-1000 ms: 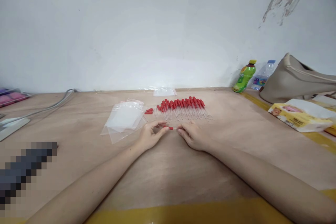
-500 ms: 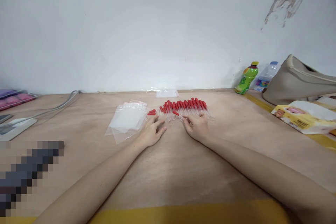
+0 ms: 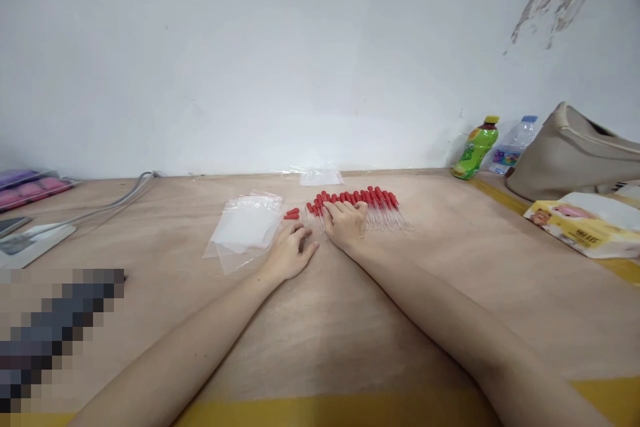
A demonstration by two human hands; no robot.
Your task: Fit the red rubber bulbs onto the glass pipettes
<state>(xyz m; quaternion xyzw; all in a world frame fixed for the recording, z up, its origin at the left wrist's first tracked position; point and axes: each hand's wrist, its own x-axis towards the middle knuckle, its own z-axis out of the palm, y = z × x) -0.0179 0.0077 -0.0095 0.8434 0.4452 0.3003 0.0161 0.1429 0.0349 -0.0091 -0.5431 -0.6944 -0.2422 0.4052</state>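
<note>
A row of several clear droppers with red bulbs [image 3: 383, 199] lies on the table in front of the wall. My right hand [image 3: 346, 221] is over the left part of that row, its fingers bent at the bulbs; what its fingertips touch is hidden. My left hand [image 3: 293, 250] rests on the table with thumb and fingers apart, holding nothing. Just beyond its fingertips lie a few separate red bulbs [image 3: 292, 214]. Left of them is a stack of clear zip bags [image 3: 245, 223], partly fanned out.
At the right stand a green bottle [image 3: 477, 148], a clear bottle [image 3: 515, 143], a beige bag [image 3: 565, 153] and a yellow tissue pack [image 3: 580, 230]. A cable [image 3: 110, 203] and a white object [image 3: 45, 243] lie left. Behind is the wall [image 3: 250, 67].
My right hand has moved left and forward onto the row. The single dropper that was at its fingertips is no longer visible there. My left hand has barely moved.
</note>
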